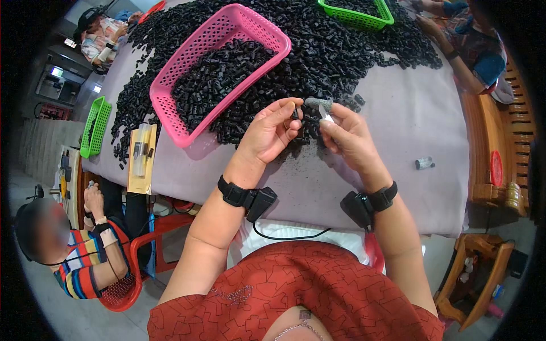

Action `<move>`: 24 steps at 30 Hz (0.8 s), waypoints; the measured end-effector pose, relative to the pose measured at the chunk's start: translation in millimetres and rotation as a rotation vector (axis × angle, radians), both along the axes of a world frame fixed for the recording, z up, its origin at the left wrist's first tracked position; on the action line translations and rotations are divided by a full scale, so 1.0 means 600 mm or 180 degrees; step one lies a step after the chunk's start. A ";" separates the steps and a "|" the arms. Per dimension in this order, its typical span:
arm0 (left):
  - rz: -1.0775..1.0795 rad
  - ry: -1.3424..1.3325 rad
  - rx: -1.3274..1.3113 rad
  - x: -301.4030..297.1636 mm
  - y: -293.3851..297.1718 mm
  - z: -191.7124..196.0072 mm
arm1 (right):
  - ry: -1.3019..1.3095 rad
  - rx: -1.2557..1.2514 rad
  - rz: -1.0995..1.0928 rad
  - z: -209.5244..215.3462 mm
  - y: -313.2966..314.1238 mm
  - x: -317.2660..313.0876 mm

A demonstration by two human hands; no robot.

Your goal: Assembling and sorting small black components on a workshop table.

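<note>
Hands (pixel 307 128) pinching black piece (pixel 296 113), perhaps grey-taped thumb (pixel 318 104); pink basket (pixel 219 65) near.

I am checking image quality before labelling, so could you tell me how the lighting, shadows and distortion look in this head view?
Head view: even, soft light with no glare; the pink basket throws a faint shadow on the grey tablecloth; fisheye bends the table edge and darkens the corners; the left hand and right hand are sharp.

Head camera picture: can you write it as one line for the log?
left hand: pinching small black part | right hand: holding grey piece | pink basket: black parts inside | table: black parts heaped
</note>
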State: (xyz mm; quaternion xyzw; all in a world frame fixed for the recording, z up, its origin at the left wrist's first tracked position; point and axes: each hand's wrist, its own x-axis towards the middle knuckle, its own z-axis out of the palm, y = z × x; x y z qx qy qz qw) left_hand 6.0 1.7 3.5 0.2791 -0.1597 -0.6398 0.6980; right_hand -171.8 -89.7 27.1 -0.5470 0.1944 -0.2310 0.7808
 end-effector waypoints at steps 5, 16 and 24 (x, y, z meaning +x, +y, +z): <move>-0.0026 -0.0244 0.0086 -0.002 0.000 0.005 | 0.0131 0.0002 0.0030 0.000 -0.001 -0.001; -0.0066 -0.0027 0.0048 0.000 -0.002 0.001 | 0.0009 0.0043 0.0261 0.009 0.003 -0.004; -0.0312 0.0001 -0.0134 -0.011 -0.004 -0.002 | -0.0081 0.0072 0.0721 0.015 0.010 -0.005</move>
